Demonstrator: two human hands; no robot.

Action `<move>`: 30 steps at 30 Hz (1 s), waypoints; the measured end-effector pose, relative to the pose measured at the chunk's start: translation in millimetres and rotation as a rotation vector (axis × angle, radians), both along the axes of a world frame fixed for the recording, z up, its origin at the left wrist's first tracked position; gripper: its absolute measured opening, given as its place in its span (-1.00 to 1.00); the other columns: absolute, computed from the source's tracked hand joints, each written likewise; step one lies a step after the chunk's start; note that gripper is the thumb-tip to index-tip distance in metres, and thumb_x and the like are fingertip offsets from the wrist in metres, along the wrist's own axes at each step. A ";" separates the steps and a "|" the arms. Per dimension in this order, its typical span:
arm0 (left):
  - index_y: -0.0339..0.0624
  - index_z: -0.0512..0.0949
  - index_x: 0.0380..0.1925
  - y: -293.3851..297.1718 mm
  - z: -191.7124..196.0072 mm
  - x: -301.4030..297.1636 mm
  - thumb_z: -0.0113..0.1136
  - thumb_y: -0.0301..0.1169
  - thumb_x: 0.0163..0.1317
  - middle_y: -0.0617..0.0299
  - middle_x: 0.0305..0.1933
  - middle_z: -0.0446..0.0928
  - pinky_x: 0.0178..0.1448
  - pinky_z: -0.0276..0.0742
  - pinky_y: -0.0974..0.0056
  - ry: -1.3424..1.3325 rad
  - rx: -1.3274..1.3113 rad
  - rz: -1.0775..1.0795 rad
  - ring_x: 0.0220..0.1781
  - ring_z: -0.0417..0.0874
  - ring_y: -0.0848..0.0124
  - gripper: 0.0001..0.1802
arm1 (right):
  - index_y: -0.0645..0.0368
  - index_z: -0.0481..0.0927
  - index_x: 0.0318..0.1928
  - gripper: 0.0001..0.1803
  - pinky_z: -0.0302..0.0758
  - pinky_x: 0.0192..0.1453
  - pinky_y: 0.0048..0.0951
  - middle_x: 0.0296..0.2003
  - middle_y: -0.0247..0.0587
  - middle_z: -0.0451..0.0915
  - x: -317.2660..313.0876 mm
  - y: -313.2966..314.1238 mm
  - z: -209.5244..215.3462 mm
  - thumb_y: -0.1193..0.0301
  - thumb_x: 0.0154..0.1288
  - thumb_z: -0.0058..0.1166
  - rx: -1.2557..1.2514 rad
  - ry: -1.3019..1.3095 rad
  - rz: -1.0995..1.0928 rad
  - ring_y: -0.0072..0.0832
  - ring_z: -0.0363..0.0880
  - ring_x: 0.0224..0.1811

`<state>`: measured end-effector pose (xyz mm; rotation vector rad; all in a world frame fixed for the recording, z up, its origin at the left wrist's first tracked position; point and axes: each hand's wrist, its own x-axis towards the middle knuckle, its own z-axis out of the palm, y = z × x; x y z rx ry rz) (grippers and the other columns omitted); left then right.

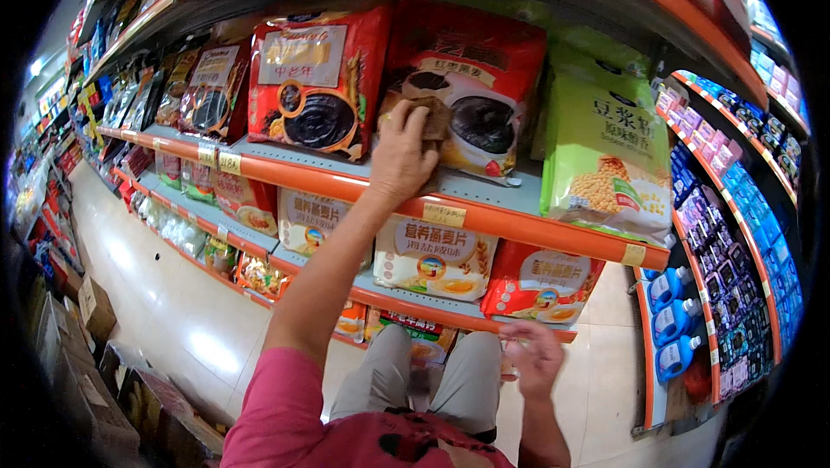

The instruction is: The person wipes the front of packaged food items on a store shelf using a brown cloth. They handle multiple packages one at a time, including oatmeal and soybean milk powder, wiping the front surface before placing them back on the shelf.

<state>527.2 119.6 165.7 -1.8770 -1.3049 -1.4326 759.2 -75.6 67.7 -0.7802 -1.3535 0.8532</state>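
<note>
Brown cloth (432,120), crumpled and small, is clamped in the left hand (399,157), pressed to the grey shelf (484,187) at the foot of a red bag (471,79). Right hand (534,356) is nearer, low by the knees, fingers curled; can't tell what it holds, if anything. Green bag (601,148) stands to the rt.

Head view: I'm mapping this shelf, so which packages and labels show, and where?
Red bag with dark bowl picture: middle shelf, left of left hand.
Red bag with white cup picture: behind that hand.
Green bag with yellow beans picture: middle shelf, right.
Yellow price label: orange shelf edge, below the hand.
</note>
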 end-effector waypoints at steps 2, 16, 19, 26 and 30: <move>-0.17 0.28 -0.04 -4.0 -3.4 -0.8 0.10 -0.41 -0.17 0.02 0.07 0.20 0.03 0.34 0.10 -0.014 -0.010 0.003 0.03 0.28 -0.02 -0.44 | 0.30 0.48 -0.30 -0.75 0.43 -0.28 -0.43 -0.43 -0.14 0.54 0.9 -5.5 43.3 0.40 0.01 0.05 0.254 0.038 0.157 -0.37 0.50 -0.41; -0.13 0.28 -0.07 -4.1 -5.7 0.8 0.12 -0.38 -0.19 0.04 0.02 0.23 -0.01 0.39 0.14 -0.122 -0.031 -0.060 0.02 0.32 0.06 -0.44 | -0.02 0.51 -0.22 -0.74 0.31 -0.01 -0.17 -0.26 -0.39 0.49 -69.5 -62.4 152.4 0.13 0.17 -0.06 0.238 0.188 0.839 -0.31 0.35 -0.13; -0.12 0.27 -0.09 -1.4 -5.9 3.6 0.13 -0.40 -0.20 0.06 -0.03 0.22 -0.05 0.40 0.13 -0.123 -0.018 -0.062 -0.02 0.32 0.05 -0.45 | -0.08 0.54 -0.35 -0.86 0.31 0.00 -0.17 -0.27 -0.45 0.49 -75.6 -67.0 149.2 0.22 0.16 -0.04 0.167 0.336 0.893 -0.35 0.33 -0.10; -0.16 0.24 -0.10 -4.0 -2.6 5.3 0.15 -0.43 -0.21 0.02 -0.02 0.19 -0.08 0.40 0.09 -0.132 -0.015 -0.086 -0.05 0.32 0.01 -0.44 | -0.13 0.57 -0.42 -0.85 0.28 0.03 -0.16 -0.24 -0.46 0.48 -97.1 -39.2 116.3 0.25 0.16 -0.07 0.300 0.497 1.035 -0.41 0.31 -0.06; -0.18 0.25 -0.10 -2.9 -5.5 5.7 0.16 -0.43 -0.24 0.00 -0.02 0.18 -0.08 0.38 0.09 -0.148 -0.014 -0.098 -0.06 0.31 0.00 -0.42 | -0.13 0.57 -0.41 -0.83 0.26 0.05 -0.16 -0.22 -0.45 0.47 -99.9 -29.7 115.2 0.23 0.17 -0.09 0.293 0.493 1.080 -0.41 0.31 -0.05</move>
